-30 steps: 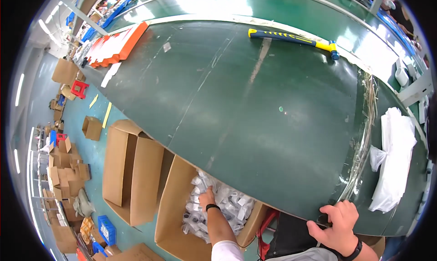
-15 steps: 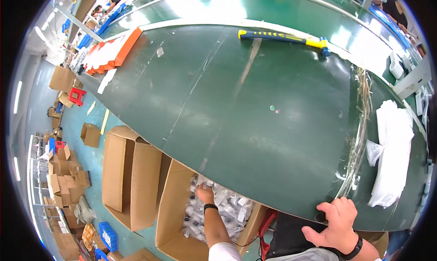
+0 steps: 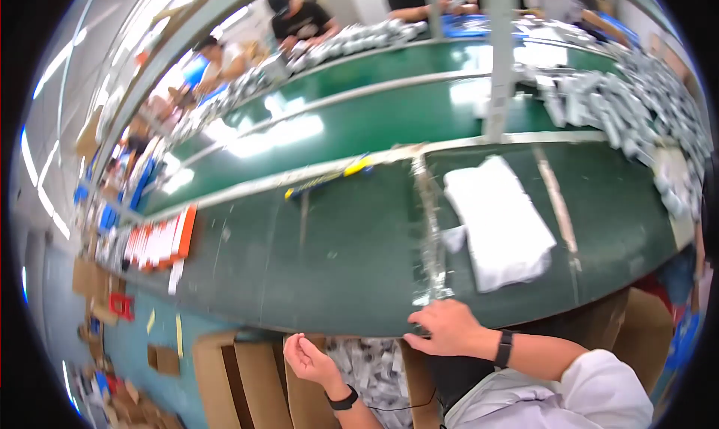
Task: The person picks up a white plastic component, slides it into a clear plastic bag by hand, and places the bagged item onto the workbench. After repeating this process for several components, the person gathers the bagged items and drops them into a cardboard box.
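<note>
My left hand point(image 3: 310, 361) is raised over the near edge of the green table, beside a cardboard box point(image 3: 303, 399). Its fingers are curled together, and whatever they may hold is hidden. Inside that box lie many small white and clear bagged parts point(image 3: 371, 369). My right hand point(image 3: 449, 329) rests on the table's near edge, thumb and fingers apart, close to the lower end of a strip of clear tape point(image 3: 431, 242). Just beyond it, a stack of white plastic bags point(image 3: 500, 223) lies on the green tabletop point(image 3: 352, 257).
A hammer point(image 3: 329, 177) with a yellow and dark handle lies along the table's far edge. Orange and white boxes point(image 3: 161, 238) stand at the left end. Grey-white parts point(image 3: 607, 107) are heaped at the far right. Several people work across the belt point(image 3: 389, 66). More cartons point(image 3: 247, 384) stand below.
The view has swung up and to the right, blurring slightly. My left hand has come up out of the box of bagged parts, fingers curled. My right hand stays at the table edge.
</note>
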The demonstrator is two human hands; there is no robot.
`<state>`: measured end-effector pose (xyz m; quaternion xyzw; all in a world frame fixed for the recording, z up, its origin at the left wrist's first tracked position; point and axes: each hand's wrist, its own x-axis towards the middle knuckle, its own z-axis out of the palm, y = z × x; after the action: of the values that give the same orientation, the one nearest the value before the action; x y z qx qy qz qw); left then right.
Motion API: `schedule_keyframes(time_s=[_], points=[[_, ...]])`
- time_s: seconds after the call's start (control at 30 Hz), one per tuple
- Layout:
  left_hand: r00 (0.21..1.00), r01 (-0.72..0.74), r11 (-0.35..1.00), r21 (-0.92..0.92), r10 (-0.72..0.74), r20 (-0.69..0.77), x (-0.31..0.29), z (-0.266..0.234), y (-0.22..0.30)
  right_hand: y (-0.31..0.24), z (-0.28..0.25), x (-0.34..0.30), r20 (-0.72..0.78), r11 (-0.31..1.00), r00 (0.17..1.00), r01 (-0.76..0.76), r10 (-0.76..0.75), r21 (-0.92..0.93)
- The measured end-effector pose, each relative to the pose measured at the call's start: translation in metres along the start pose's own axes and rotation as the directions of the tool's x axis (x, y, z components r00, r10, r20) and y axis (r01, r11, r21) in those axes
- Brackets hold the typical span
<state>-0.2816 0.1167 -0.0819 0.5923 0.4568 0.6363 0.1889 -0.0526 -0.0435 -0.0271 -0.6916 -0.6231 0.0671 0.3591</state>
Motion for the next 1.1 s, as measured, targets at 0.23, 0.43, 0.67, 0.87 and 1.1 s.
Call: schedule_keyframes(time_s=[0.23, 0.43, 0.67, 0.87, 1.1], points=[[0.884, -0.086, 0.995, -0.052, 0.101, 0.457, -0.014, 0.093, 0.065, 0.009, -0.090, -0.073, -0.335, 0.998, 0.940, 0.054, -0.061, -0.032], [0.777, -0.358, 0.908, 0.219, 0.160, 0.608, -0.024, 0.105, 0.054, 0.113, -0.205, -0.175, -0.530, 0.875, 0.832, -0.372, 0.166, -0.310], [0.744, -0.379, 0.871, 0.314, 0.085, 0.663, -0.028, 0.112, 0.062, 0.159, -0.235, -0.214, -0.346, 0.831, 0.909, -0.370, 0.232, -0.415], [0.745, -0.423, 0.824, 0.377, 0.079, 0.662, -0.027, 0.113, 0.060, 0.168, -0.237, -0.208, -0.308, 0.845, 0.914, -0.373, 0.264, -0.384], [0.694, -0.513, 0.784, 0.348, 0.140, 0.706, -0.022, 0.119, 0.086, 0.172, -0.236, -0.218, -0.209, 0.833, 0.919, -0.392, 0.334, -0.392]])
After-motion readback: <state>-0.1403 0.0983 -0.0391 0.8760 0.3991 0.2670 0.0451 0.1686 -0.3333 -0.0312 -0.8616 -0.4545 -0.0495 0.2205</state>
